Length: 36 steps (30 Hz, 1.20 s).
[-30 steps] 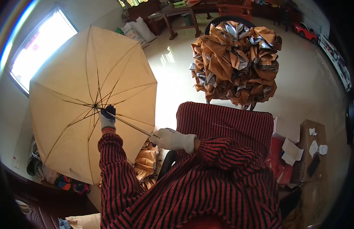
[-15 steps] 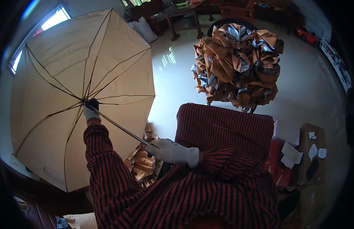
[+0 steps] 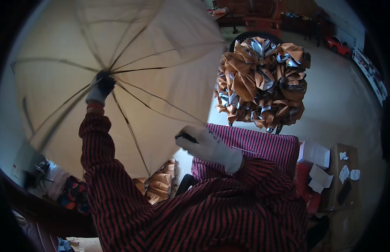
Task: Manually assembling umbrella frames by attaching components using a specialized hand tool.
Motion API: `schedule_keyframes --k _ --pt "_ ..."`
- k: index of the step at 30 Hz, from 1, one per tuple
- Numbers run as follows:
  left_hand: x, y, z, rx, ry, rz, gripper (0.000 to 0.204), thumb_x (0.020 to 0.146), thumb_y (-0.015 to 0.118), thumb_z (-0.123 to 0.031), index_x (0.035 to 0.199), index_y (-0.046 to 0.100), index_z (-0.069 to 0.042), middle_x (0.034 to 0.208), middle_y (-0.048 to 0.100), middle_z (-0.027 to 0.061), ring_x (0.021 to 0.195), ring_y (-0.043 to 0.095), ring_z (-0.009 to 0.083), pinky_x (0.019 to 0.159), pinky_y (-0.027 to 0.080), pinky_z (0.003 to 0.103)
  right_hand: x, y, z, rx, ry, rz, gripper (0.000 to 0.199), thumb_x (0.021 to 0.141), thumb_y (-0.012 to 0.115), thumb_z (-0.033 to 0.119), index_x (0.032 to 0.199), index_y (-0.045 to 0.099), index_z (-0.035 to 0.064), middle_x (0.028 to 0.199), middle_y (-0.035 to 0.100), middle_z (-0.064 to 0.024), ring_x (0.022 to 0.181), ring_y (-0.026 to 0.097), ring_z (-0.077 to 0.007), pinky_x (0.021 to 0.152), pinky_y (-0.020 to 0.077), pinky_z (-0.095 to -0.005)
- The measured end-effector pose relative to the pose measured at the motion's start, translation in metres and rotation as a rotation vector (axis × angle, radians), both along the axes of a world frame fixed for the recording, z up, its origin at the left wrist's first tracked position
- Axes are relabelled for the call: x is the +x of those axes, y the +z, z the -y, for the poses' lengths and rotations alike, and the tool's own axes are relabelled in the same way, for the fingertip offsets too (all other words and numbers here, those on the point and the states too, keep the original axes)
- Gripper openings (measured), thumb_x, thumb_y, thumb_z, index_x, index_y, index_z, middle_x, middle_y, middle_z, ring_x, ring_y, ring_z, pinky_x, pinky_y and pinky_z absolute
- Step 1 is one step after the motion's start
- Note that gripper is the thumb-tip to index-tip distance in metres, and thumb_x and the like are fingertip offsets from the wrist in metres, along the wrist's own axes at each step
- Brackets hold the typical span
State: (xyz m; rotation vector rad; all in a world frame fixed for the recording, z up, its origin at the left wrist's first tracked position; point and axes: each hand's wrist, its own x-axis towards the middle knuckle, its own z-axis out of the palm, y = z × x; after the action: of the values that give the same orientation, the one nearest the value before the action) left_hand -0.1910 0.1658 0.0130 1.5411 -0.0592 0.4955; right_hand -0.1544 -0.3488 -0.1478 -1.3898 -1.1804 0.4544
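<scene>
Open umbrella [image 3: 132, 98] spreads ahead and left of you. Left hand [image 3: 101, 88] wraps its fingers where ribs meet, probably steadying it; right hand [image 3: 208, 146] curls near its edge, can't tell on what.

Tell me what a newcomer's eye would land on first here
Probably the big open beige umbrella, underside showing, which fills the upper left. Next, perhaps, the bulky heap of crumpled brown-and-silver material right of centre, toward the top. Then maybe the small red toy car at the upper right.

Red toy car [image 3: 338, 46] beyond a brown cardboard box [image 3: 351, 160]
</scene>
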Motion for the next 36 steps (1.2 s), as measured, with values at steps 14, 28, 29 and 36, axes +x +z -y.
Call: schedule_keyframes --k 14,28,29,36 --pt "0.32 -0.199 0.294 0.807 -0.37 -0.035 0.009 0.09 0.059 -0.011 0.089 0.067 -0.008 0.064 0.055 0.0007 0.056 0.057 0.0159 0.051 0.048 0.03 0.1 -0.124 0.092 -0.715 -0.622 0.498 0.032 0.088 0.059 0.029 0.106 0.056 0.0028 0.096 0.065 -0.0187 0.094 0.065 -0.0308 0.081 0.0499 -0.0445" --pt "0.323 -0.197 0.36 -0.058 -0.515 -0.384 0.027 0.101 0.05 -0.023 0.105 0.066 -0.002 0.087 0.067 0.007 0.071 0.064 0.0167 0.063 0.053 0.03 0.151 -0.146 0.111 -0.926 -1.163 0.813 0.062 0.079 0.069 0.039 0.132 0.053 0.0113 0.139 0.045 -0.0137 0.129 0.041 -0.0314 0.104 0.0332 -0.0533" --pt "0.308 -0.189 0.376 -0.137 -0.364 -0.346 0.029 0.1 0.053 -0.026 0.103 0.067 -0.001 0.087 0.068 0.007 0.069 0.064 0.017 0.062 0.053 0.03 0.152 -0.149 0.117 -0.931 -1.189 0.766 0.06 0.08 0.068 0.038 0.131 0.053 0.0125 0.138 0.046 -0.0132 0.128 0.042 -0.0309 0.101 0.036 -0.0526" --pt "0.149 -0.281 0.373 0.982 0.413 -0.192 0.06 0.081 0.074 -0.039 0.126 0.056 -0.004 0.124 0.058 0.0203 0.101 0.063 0.0347 0.083 0.052 0.042 0.16 -0.159 0.115 -0.903 -1.203 0.843 0.052 0.078 0.069 0.035 0.124 0.058 0.0137 0.132 0.05 -0.0101 0.118 0.049 -0.0265 0.094 0.0416 -0.0478"
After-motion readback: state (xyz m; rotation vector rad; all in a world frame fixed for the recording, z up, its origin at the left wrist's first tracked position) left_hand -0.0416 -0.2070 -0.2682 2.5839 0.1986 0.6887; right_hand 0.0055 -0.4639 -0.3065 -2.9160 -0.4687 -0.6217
